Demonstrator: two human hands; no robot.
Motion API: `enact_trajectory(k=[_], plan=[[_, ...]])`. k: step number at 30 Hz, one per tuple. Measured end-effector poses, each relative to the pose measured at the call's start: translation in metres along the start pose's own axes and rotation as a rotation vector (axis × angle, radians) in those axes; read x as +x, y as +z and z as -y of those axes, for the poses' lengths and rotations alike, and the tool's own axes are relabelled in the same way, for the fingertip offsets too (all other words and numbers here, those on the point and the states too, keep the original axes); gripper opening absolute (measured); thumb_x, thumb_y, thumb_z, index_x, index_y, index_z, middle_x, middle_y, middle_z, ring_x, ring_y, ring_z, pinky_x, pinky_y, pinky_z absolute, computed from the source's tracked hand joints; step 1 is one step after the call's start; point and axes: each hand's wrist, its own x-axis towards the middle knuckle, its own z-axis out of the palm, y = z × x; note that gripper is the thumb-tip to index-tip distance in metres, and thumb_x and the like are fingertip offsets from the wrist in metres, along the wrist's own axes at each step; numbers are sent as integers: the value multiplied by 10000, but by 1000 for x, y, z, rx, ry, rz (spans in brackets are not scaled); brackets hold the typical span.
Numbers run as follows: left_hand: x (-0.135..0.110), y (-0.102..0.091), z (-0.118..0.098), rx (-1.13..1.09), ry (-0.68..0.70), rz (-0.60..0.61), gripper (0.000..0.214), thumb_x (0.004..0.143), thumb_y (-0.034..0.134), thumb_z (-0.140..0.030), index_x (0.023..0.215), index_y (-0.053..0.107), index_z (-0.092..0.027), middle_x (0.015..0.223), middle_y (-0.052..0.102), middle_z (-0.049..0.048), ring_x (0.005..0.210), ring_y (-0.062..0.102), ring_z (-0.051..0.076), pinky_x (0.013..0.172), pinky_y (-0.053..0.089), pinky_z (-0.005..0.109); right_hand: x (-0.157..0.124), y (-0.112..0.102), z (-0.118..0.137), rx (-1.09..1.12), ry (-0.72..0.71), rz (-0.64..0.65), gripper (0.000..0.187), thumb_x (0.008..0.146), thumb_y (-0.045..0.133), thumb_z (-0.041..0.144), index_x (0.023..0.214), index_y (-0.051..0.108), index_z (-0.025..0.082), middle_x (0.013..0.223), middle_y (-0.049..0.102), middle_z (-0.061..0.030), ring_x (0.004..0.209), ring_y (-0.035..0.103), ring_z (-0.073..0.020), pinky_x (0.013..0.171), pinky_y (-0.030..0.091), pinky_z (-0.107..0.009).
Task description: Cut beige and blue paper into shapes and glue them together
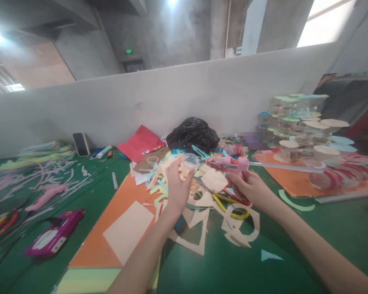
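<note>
Two hands work above the paper scraps (202, 208): the left hand (176, 188) pinches a clear plastic cup (190, 162) in its fingertips, the right hand (247, 188) wraps a pink glue gun (230, 164), nozzle (207, 163) steady just beside the cup.

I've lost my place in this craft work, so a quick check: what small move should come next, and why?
Probably ease the pink glue gun in your right hand toward the clear plastic cup in your left hand. Its front end seems aimed at the cup, with only a slight gap left between them.
</note>
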Motion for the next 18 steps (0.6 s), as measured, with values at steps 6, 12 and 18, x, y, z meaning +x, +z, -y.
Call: enact_trajectory(k=[6,12,18], plan=[[3,-1,2,66,-49,-51,460,858,631,-406,1257,525,-204,1127,578,101,1015,541,233,862,445,366,1,-1,1,51,53,14,468,849,504,587,577,522,207,371,469,45,356,421,-101,425,376,-242],[2,-1,3,95,20,-5,440,882,607,-399,1281,523,-233,1176,596,96,1047,529,237,873,438,369,2,-5,4,112,39,-21,425,859,484,576,772,623,184,408,496,58,356,452,-104,410,386,-224],[-5,4,-7,55,46,133,419,896,592,-399,1272,528,-225,1232,611,90,1105,501,243,897,435,375,0,-5,7,123,21,-1,445,859,490,581,706,619,183,390,485,51,358,450,-101,418,384,-224]])
